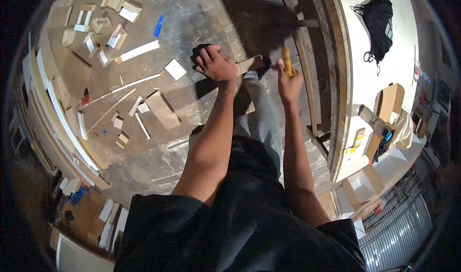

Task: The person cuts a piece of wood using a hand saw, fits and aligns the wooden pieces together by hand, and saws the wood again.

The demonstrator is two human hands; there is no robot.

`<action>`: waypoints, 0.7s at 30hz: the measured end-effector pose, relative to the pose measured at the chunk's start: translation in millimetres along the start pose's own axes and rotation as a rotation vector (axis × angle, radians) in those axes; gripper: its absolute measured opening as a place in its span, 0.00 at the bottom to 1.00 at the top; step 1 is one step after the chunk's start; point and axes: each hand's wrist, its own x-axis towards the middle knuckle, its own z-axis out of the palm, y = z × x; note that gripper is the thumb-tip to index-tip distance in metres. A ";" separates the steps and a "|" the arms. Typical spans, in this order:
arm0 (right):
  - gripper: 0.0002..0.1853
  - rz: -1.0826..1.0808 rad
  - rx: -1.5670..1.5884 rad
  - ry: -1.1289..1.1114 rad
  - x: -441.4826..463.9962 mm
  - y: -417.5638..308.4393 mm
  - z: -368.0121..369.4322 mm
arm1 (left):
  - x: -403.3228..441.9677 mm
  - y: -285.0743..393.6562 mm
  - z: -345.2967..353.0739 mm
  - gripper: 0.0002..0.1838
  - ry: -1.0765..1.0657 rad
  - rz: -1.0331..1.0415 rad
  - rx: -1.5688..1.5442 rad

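My left hand [217, 64] is held out over the floor with its fingers curled. Something black, perhaps a shoe, shows beside and under its fingers, and whatever it grips is hidden. Beside the left wrist a short wooden piece [250, 64] lies across near my dark shoe [264, 65]. In my right hand [290, 83] is a slim yellow tool [287, 60], held upright in closed fingers and blurred; its exact kind is unclear.
Several small wooden blocks and boxes lie at upper left, near a white panel [175, 69], a brown board [163, 109] and long strips. A blue piece [159, 26] lies on the floor. To the right stands a white-topped table [357, 80] bearing a black bag-like item [377, 29].
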 end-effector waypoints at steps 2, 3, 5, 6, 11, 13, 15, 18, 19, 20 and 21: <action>0.19 0.073 0.071 -0.144 16.9 4.6 20.1 | -1.2 -2.6 2.4 0.17 0.015 0.018 0.016; 0.18 0.132 0.143 -0.272 21.3 5.3 27.3 | 0.5 -1.9 4.3 0.17 0.040 0.040 0.013; 0.18 0.181 0.224 -0.367 24.2 22.0 41.9 | 1.2 4.5 -3.5 0.17 0.003 0.019 0.002; 0.17 0.228 0.309 -0.459 25.5 19.0 45.3 | 0.7 4.7 -3.5 0.17 -0.030 0.001 -0.013; 0.16 0.245 0.452 -0.605 32.5 18.7 37.9 | 1.6 1.5 2.6 0.16 -0.029 -0.011 0.004; 0.16 0.227 0.423 -0.626 40.1 25.8 37.0 | 3.1 5.2 2.3 0.16 -0.036 -0.019 0.008; 0.16 0.235 0.332 -0.643 44.1 30.2 36.0 | 4.1 5.8 0.9 0.16 -0.036 -0.006 -0.009; 0.15 0.301 0.459 -0.682 43.7 30.1 36.7 | 3.9 6.4 0.4 0.16 -0.033 0.003 0.006; 0.15 0.298 0.460 -0.684 42.5 27.6 38.9 | 5.3 5.9 0.8 0.16 -0.029 0.003 0.007; 0.15 0.315 0.484 -0.656 39.3 25.7 39.8 | 5.2 5.9 0.5 0.17 -0.039 0.006 0.007; 0.15 0.332 0.508 -0.629 38.1 28.0 40.0 | 4.1 5.7 0.4 0.17 -0.050 0.007 0.008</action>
